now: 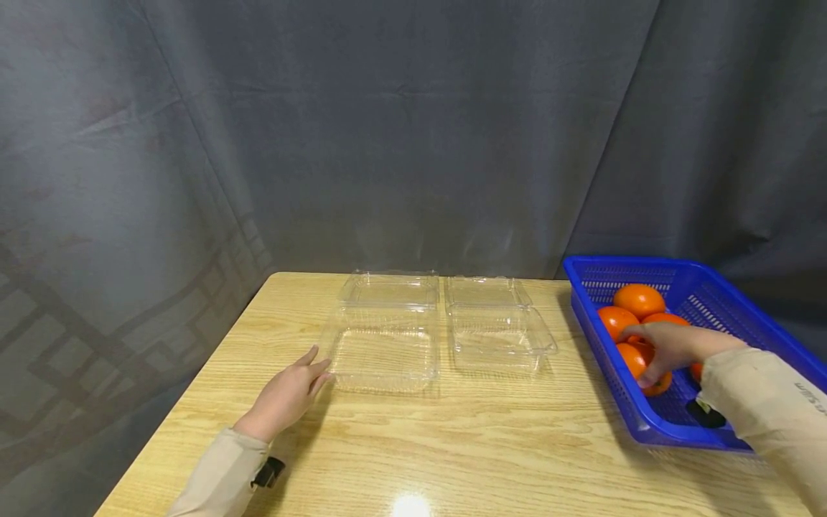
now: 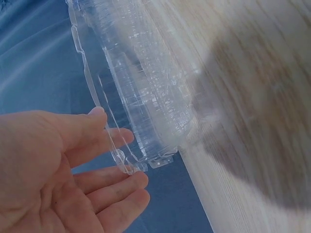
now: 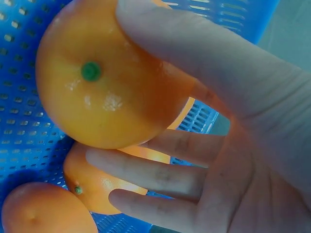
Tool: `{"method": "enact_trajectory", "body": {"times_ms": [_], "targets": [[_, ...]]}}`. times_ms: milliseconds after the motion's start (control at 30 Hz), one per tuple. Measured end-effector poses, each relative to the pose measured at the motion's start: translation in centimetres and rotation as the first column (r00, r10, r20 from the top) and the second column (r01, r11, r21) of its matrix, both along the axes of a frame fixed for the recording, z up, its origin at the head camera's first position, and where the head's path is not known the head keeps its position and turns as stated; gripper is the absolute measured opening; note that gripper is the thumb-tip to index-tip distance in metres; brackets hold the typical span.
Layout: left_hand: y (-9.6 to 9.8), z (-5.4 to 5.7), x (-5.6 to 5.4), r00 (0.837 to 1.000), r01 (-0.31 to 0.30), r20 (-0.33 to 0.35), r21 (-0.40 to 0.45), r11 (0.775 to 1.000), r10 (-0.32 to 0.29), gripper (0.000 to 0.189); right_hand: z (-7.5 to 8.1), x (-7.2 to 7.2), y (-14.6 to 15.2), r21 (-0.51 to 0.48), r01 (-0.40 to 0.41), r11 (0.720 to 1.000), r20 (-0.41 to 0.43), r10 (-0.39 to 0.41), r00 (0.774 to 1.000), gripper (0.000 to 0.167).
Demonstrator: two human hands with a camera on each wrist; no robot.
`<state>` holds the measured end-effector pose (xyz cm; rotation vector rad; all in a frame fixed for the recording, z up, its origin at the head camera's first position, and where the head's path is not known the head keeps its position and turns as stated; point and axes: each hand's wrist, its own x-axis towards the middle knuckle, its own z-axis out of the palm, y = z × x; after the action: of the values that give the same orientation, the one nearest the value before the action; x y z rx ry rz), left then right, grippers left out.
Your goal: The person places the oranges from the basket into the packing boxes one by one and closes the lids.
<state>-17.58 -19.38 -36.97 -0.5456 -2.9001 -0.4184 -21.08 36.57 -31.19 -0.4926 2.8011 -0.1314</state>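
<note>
Near the table's left side, my left hand (image 1: 291, 393) pinches the rim of an opened clear plastic clamshell container (image 1: 384, 359). Its thumb and index finger lie on either side of the thin rim (image 2: 89, 80) in the left wrist view. Inside the blue basket (image 1: 636, 424) at the right, my right hand (image 1: 675, 345) grips an orange (image 3: 112, 82) with a green stem mark. The thumb lies over that orange's top while fingers reach round its side. Other oranges (image 1: 638, 300) lie against it in the basket.
A second opened clear clamshell container (image 1: 497, 341) stands right of the first, between it and the basket. The wooden table (image 1: 452, 445) runs back to a dark grey curtain (image 1: 413, 143). A black object (image 1: 706, 413) shows by the right cuff.
</note>
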Motion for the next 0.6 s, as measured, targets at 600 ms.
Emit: {"method": "enact_trajectory", "body": {"times_ms": [600], "targets": [[-0.01, 0.02, -0.03, 1.0, -0.004, 0.008, -0.003, 1.0, 0.004, 0.033, 0.98, 0.15, 0.52, -0.018, -0.007, 1.0, -0.037, 0.006, 0.999, 0.068]]}}
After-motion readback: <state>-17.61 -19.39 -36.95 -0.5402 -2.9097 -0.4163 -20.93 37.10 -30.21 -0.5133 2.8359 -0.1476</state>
